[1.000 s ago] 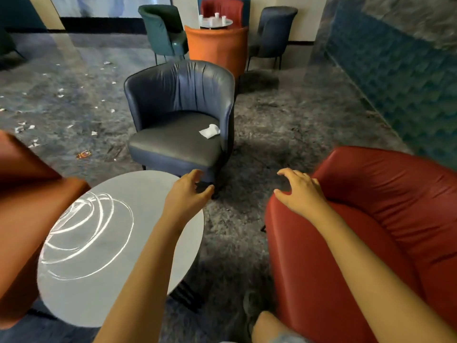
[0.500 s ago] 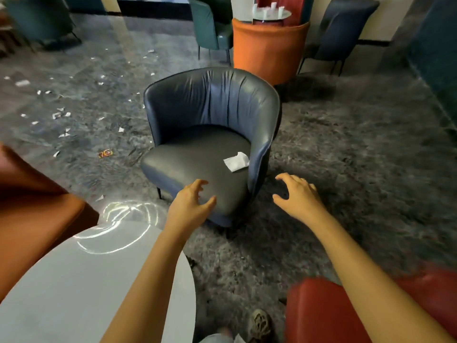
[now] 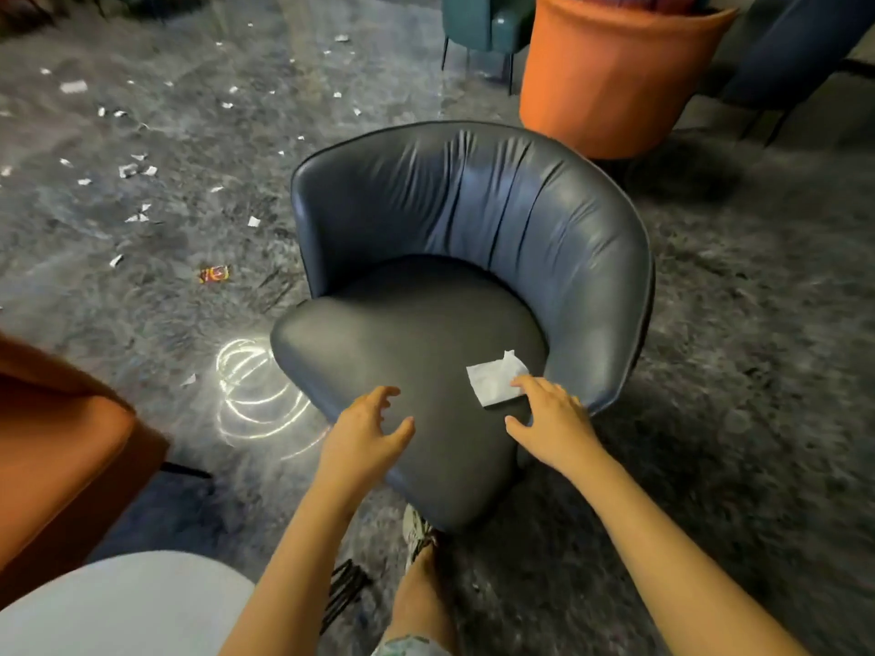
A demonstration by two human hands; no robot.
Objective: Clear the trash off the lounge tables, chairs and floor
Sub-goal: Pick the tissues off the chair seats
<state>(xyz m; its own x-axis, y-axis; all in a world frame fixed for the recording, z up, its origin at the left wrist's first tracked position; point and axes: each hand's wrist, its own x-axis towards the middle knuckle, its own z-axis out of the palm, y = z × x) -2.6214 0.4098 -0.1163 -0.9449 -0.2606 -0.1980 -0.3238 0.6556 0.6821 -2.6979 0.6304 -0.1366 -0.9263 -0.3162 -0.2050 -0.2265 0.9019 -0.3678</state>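
Tissue (image 3: 492,383) lies on blue chair (image 3: 473,220) seat, right side, beside the arm. Right hand (image 3: 551,416) spread, fingertips (image 3: 518,382) at tissue's edge, gripping nothing. Left hand (image 3: 367,430) loosely open over seat front, empty. Risk: a push rather than a pinch slides tissue into seat-arm gap.

Dark blue leather chair (image 3: 402,324) has white paper napkin (image 3: 492,383) on seat; grey floor (image 3: 142,333) w/ small white paper scraps (image 3: 137,170) & red wrapper (image 3: 214,274).

Five armchairs (image 3: 473,205), one white table (image 3: 118,603), one tissue (image 3: 492,384), one red wrapper (image 3: 214,274), two hands (image 3: 364,435).
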